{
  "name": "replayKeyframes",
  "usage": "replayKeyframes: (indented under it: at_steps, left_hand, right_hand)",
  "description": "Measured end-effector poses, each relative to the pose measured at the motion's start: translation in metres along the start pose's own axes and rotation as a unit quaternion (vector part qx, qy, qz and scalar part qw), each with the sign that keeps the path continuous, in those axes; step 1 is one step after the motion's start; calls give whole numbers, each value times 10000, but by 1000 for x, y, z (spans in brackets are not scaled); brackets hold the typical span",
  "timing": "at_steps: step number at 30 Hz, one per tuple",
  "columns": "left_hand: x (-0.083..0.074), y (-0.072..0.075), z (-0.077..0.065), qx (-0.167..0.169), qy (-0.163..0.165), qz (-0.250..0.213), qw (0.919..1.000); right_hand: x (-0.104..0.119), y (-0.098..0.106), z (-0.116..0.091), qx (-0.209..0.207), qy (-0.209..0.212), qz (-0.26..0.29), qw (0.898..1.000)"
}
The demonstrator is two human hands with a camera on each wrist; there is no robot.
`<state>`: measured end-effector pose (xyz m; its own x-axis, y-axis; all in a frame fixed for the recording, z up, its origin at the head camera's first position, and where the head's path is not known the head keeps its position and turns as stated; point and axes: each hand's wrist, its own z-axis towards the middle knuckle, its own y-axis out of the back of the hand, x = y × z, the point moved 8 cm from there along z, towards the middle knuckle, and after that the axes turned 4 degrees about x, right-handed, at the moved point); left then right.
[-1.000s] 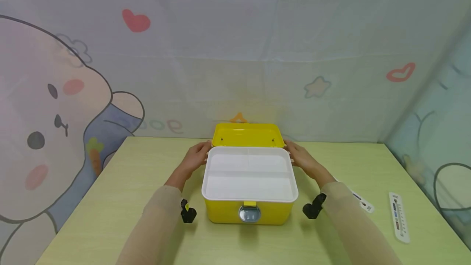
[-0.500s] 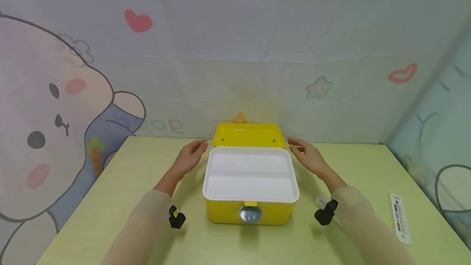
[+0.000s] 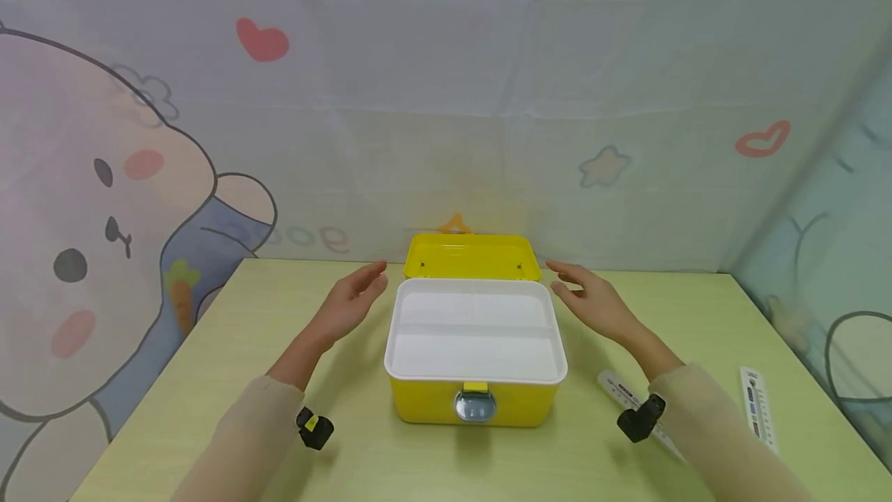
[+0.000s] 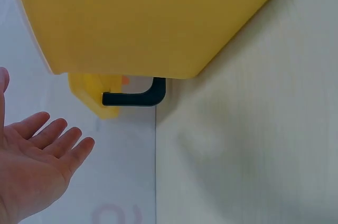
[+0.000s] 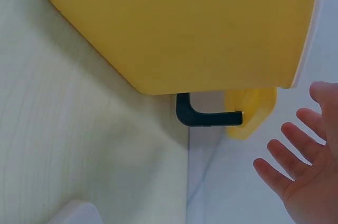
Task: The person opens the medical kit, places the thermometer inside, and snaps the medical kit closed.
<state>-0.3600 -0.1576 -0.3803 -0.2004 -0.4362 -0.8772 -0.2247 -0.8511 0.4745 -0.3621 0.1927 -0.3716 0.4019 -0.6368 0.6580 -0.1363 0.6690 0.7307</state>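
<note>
A yellow box (image 3: 432,403) stands mid-table with a white compartment tray (image 3: 474,342) on top. Its yellow lid (image 3: 472,256) is swung back behind it. A round clear latch (image 3: 475,407) sits on the front. Both wrist views show a dark bracket-shaped bar (image 4: 138,99) behind the box. My left hand (image 3: 346,304) is held beside the box's left rear corner, fingers extended, apart from it. My right hand (image 3: 599,304) mirrors it at the right rear corner, also clear of the box. Neither hand holds anything.
On the table (image 3: 209,401), right of the box, lies a white strip with printed markings (image 3: 616,387), partly hidden by the right wrist camera (image 3: 641,418). A similar white strip with a scale (image 3: 758,409) lies farther right. A printed cloth (image 3: 446,99) hangs behind the table.
Both hands touched the box's rear sides a second ago. They have since come off it and moved outward, fingers straightening. The box, tray and lid have stayed in place.
</note>
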Motion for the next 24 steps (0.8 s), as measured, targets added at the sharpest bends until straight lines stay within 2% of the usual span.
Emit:
replayKeyframes:
  at_steps: [9, 24]
  left_hand:
    - [-18, -9, -21, 402, -409, -108, 9983]
    - [-31, -24, -54, 323, -696, 595, 9953]
  right_hand:
    - [18, 5, -12, 3, 374, -381, 9986]
    - [35, 10, -39, 45, 599, -816, 9948]
